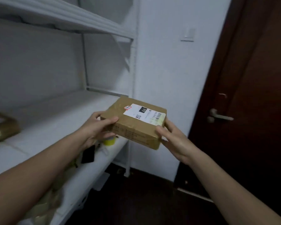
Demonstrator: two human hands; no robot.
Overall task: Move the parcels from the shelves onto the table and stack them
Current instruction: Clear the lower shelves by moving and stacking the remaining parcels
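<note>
Parcel (131, 127) is up in the air in both hands, clear of the shelf and just off its right end, tilted a little with its top face toward me.

On my feed the white shelves (55, 114) take up the whole left side, with one board at about hand height and another above. A dark brown door (258, 78) fills the right, and a pale wall (169, 70) runs between the two down to a dark floor (144, 200).

The parcel I hold is a flat brown carton. A second brown parcel (2, 127) lies on the shelf board at the far left, cut off by the edge of view and well apart from the first.

My left hand (96, 127) grips the carton's near left corner, thumb on top and fingers curled underneath. My right hand (173, 140) grips the near right corner, thumb pressed on the top edge; its fingers go under the box and I cannot see them.

A white shipping label (144, 114) covers much of the top face. Smaller still are a metal door handle (219, 117), a light switch (189, 34), a black object (88, 154) I cannot make out, and a yellow tape roll (109, 141) on the shelf below my left hand.
</note>
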